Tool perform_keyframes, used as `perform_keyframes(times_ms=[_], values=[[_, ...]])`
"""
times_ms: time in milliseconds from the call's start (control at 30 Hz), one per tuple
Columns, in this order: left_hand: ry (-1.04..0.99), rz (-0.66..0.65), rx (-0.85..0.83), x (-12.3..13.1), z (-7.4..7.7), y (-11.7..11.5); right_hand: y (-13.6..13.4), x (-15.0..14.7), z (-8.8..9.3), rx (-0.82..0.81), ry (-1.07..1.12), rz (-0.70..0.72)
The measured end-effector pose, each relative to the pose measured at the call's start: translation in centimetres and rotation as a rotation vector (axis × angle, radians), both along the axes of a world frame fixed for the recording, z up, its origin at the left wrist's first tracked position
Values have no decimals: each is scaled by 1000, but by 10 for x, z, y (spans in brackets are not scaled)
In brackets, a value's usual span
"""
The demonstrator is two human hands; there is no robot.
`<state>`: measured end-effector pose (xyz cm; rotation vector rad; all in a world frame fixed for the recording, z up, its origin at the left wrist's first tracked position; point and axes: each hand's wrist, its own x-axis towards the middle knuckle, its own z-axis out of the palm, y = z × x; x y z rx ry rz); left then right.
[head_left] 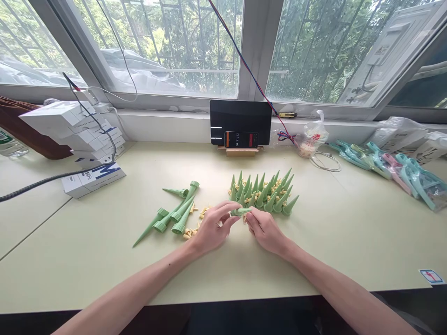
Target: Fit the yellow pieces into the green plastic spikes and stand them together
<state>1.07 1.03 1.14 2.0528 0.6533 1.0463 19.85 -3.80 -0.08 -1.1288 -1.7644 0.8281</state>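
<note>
My left hand point(213, 228) grips a green plastic watering spike point(240, 211) by its wide end. The spike lies sideways, with its thin tip towards my right hand point(266, 229). My right fingers are pinched together beside that tip; a small yellowish bit shows below them, but what they hold is hard to make out. Just behind both hands, a block of upright green spikes point(268, 193) stands points up, with yellow pieces among them. To the left lies a loose pile of green spikes point(174, 211). Small yellow plastic pieces point(190, 232) are scattered between this pile and my left forearm.
A phone point(240, 139) showing a timer leans against a black tablet point(240, 116) at the back. White boxes point(87, 135) are stacked on the left. Bagged large clips point(394, 163) lie at right, near a tied plastic bag point(312, 137). A dark cable point(52, 177) crosses the left side.
</note>
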Motion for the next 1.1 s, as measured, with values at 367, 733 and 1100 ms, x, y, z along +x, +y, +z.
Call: perform_keyframes(times_ms=[367,733,1100], values=[[136,82,-67,-2,-2,-1,1,-1,-1,-69,160,-62],[145,76,-206,-1,2,-2,-1,0,8,-8,149,-132],[65,120,-234,-1,8,-5,-1,1,4,83,175,-160]])
